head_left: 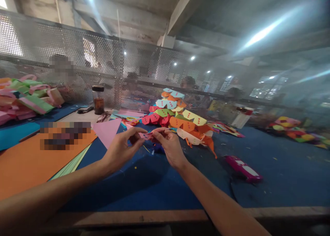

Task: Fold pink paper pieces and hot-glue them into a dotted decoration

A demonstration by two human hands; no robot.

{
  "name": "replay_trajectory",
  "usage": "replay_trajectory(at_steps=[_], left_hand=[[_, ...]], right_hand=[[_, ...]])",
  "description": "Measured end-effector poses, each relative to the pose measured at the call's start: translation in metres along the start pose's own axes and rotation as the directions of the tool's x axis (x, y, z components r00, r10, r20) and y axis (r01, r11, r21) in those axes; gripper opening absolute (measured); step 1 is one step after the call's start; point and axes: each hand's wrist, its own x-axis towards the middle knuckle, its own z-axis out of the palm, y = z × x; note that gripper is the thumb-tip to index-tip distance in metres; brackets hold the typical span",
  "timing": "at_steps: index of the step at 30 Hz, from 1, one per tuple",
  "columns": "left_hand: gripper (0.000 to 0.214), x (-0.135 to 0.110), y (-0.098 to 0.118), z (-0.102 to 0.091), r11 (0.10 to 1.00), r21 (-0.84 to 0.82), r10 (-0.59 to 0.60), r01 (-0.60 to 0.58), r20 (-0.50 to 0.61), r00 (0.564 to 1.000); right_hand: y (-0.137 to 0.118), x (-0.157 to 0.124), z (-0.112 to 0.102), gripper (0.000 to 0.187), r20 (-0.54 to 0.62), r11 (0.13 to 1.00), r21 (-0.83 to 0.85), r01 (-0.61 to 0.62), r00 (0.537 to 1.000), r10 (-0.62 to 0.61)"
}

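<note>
A: Nearest are two bare forearms [211, 194], reaching in over the blue tabletop [123, 198]. What are the hands doing?

B: The left hand [125, 145] and right hand [172, 146] almost meet, thumbs and fingers pinched together on a small pink paper piece [146, 136]. It's held just above the tabletop, in front of a heap of dotted, folded paper pieces [167, 109].

A: Any containers?

B: A clear jar [98, 103] stands upright behind the left hand, dark lid on, reddish-brown contents in its lower part. I can't tell whether they're liquid.

A: And right of the heap?

B: A white container [241, 118], tilted in view and blurred; its contents don't show. Nearer, a magenta case [243, 169] with white patches lies on the tabletop.

A: Left side?

B: Large orange sheets [23, 167], beside the left forearm.
</note>
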Motion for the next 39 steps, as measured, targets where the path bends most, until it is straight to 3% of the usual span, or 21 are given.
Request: replay_trajectory(at_steps=[5, 14, 23, 32, 39], left_hand=[[0.019, -0.001, -0.009, -0.005, 0.969, 0.176, 0.19, -0.172, -0.092, 0.977], [0.017, -0.003, -0.019, -0.008, 0.91, 0.311, 0.304, -0.273, -0.055, 0.951], [0.008, -0.007, -0.033, -0.005, 0.935, 0.248, 0.262, -0.252, -0.007, 0.965], [0.01, -0.007, -0.039, -0.007, 0.947, 0.248, 0.213, -0.205, -0.007, 0.977], [0.006, -0.009, -0.04, -0.003, 0.955, 0.231, 0.194, -0.184, -0.024, 0.981]], right_hand=[[0.0, -0.002, 0.001, 0.028, 0.009, 0.998, 0.046, -0.04, 0.999, 0.04], [-0.004, -0.008, 0.01, 0.027, 0.055, 0.997, -0.07, -0.036, 0.998, 0.04], [0.0, -0.013, 0.015, 0.014, 0.15, 0.986, -0.164, 0.032, 0.989, -0.007], [-0.008, -0.014, 0.013, 0.012, 0.036, 0.966, -0.248, 0.076, 0.997, -0.069], [-0.003, -0.015, 0.014, 0.013, 0.052, 0.964, -0.256, 0.069, 0.997, -0.057]])
